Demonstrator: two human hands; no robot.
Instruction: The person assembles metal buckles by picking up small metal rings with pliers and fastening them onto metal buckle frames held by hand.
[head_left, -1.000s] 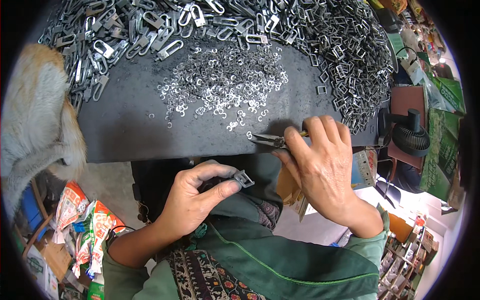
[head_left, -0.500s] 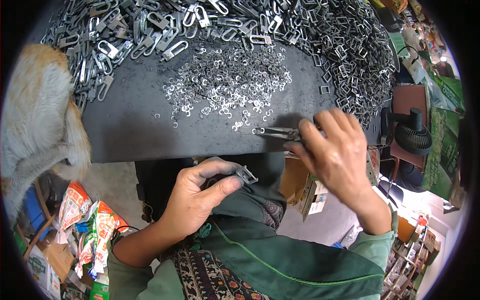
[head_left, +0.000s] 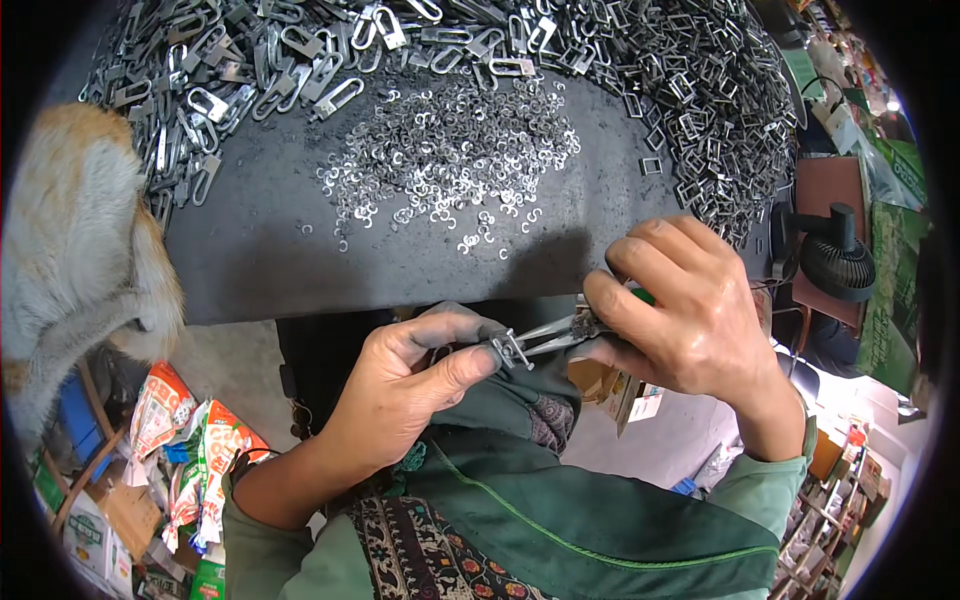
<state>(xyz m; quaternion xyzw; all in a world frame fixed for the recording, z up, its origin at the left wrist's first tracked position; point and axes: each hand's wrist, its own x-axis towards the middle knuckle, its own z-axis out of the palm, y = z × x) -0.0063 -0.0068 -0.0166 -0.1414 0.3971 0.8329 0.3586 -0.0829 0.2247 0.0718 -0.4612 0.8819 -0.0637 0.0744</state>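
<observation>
My left hand [head_left: 420, 385] pinches a small metal buckle-like piece with a rectangular frame [head_left: 510, 349] between thumb and fingers, just off the table's near edge. Closed around the handles of long-nosed pliers [head_left: 550, 332], my right hand [head_left: 690, 305] holds their tips against that piece. Whether a small ring sits between the tips is too fine to make out. Beyond both hands, a spread of small C-shaped metal rings [head_left: 450, 165] lies on the dark table [head_left: 250, 255].
Long looped metal pieces [head_left: 330, 95] are heaped at the far left, rectangular metal frames [head_left: 700, 130] at the far right. An orange-and-white furry animal [head_left: 85, 220] lies at the left edge. A small black fan [head_left: 838, 262] stands right. Colourful bags [head_left: 215, 460] sit low on the left.
The pliers in my right hand have come from the near edge of the ring spread back to the metal piece. My left hand keeps its pinch, slightly shifted.
</observation>
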